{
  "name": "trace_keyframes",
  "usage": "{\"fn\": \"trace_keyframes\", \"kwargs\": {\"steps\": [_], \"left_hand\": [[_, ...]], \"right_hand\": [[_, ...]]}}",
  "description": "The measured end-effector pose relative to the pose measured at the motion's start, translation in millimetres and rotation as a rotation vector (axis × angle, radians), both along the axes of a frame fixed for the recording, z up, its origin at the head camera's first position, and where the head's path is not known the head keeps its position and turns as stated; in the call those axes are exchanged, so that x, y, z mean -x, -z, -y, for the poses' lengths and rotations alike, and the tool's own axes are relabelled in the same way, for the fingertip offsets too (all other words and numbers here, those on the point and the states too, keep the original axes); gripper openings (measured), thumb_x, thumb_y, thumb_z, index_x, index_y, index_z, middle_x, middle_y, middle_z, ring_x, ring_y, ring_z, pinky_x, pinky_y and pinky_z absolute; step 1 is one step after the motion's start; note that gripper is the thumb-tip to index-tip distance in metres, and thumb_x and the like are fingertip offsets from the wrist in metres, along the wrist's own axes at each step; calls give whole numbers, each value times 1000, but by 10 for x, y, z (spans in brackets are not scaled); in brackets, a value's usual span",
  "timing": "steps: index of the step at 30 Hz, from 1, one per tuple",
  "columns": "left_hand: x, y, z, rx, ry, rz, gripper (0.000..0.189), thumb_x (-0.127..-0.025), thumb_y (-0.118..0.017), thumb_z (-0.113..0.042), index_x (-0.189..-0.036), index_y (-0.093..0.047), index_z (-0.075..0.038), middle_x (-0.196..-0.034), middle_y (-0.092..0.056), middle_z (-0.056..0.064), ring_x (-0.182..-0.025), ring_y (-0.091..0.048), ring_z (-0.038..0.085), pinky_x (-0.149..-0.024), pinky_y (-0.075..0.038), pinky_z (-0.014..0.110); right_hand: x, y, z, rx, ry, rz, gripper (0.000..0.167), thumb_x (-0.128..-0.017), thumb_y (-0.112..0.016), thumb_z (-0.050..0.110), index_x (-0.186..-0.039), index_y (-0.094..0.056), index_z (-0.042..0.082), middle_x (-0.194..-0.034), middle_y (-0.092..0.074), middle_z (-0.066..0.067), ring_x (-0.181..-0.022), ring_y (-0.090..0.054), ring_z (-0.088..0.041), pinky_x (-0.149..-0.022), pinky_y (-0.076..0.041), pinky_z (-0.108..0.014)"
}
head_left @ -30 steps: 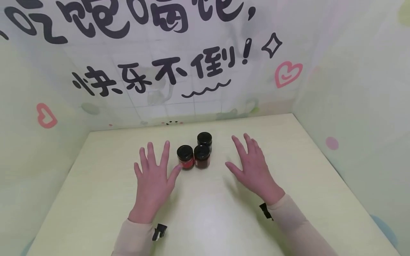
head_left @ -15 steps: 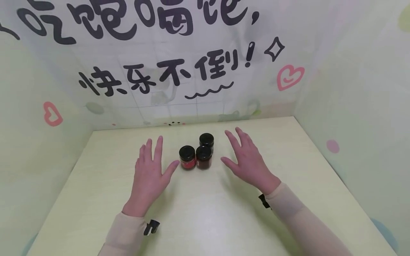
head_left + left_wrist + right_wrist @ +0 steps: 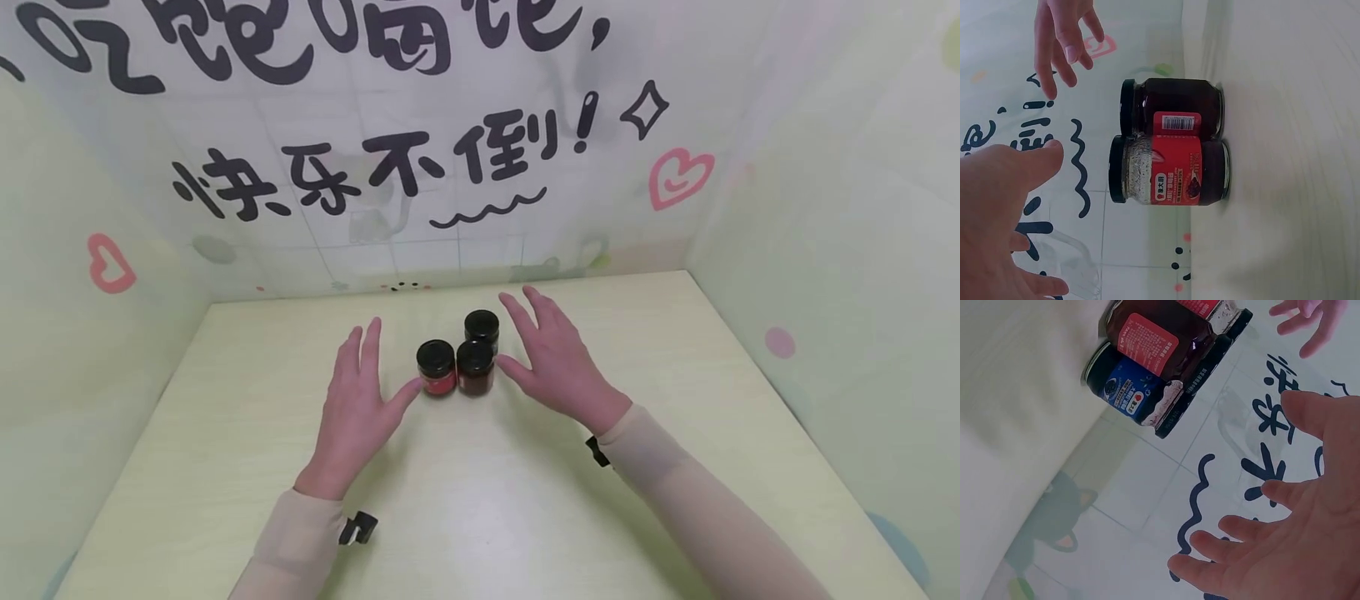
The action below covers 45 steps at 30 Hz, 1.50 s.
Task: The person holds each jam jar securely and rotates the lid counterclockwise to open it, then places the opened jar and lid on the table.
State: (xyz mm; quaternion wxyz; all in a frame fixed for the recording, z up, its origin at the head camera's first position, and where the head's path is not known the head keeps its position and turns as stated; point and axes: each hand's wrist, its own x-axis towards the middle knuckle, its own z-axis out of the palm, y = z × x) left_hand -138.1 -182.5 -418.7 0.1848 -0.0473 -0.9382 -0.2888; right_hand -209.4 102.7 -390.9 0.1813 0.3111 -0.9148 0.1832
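Now, red jar [image 3: 438, 379]: upright on the table [image 3: 480, 500], front left in a tight cluster of three.
Dark jar [image 3: 476, 375]: upright just right of the red jar; the two appear to touch.
Blue jar [image 3: 1127, 386]: upright just behind the dark jar; contact between them is hard to tell.
Left hand [image 3: 354, 421]: fingers extended, thumb spread wide, nothing held; its thumb tip is near the red jar, with a gap showing in the left wrist view.
Right hand [image 3: 558, 358]: fingers reaching forward, thumb well apart from them, nothing held; it is just right of the dark and blue jars, clear of both in the right wrist view.
Knock risk: either thumb, coming in low or fast, could nudge one jar into its neighbour, so close do they stand.
Slip risk: glass looks smooth, so a fingertip-only hold might slide.
Tipping risk: a push high up would probably tilt a jar.
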Motion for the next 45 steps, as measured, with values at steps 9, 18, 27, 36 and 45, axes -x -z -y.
{"fn": "trace_keyframes", "kwargs": {"steps": [9,18,27,36,45], "left_hand": [[99,62,-17,-154,17,37,107,-85,-81,-41,-163,-10,-19,-161,-24,17,-145,-29,37,-108,-34,62],[201,147,-7,-272,-2,125,107,-82,-85,-37,-162,-15,-22,-161,-28,14,-144,-32,37,-110,-34,59],[306,230,-8,-408,38,165,102,-82,-85,-32,-161,-21,-23,-156,-39,14,-141,-38,33,-109,-39,53],[374,291,-45,-519,68,186,94,-80,-88,-25,-156,-33,-20,-149,-47,17,-136,-46,33,-107,-43,47],[407,372,-104,-579,81,228,84,-82,-86,-22,-152,-40,-19,-145,-50,16,-132,-50,31,-104,-47,43]], "right_hand": [[109,-12,165,-29,-38,21,74,-95,-66,42,-156,-34,14,-154,-34,-23,-139,-34,-41,-108,-32,-61],[162,-5,294,-80,-63,57,70,-96,-64,44,-154,-36,16,-155,-34,-21,-140,-35,-39,-108,-31,-63],[185,-19,352,-131,-52,61,63,-97,-63,43,-152,-42,18,-154,-36,-18,-139,-35,-37,-109,-31,-64],[197,-27,438,-166,-71,78,57,-100,-57,45,-151,-45,21,-154,-37,-15,-140,-33,-35,-109,-30,-65],[202,9,517,-143,-110,60,55,-99,-59,39,-149,-48,20,-150,-42,-16,-138,-35,-37,-109,-32,-63]]}}
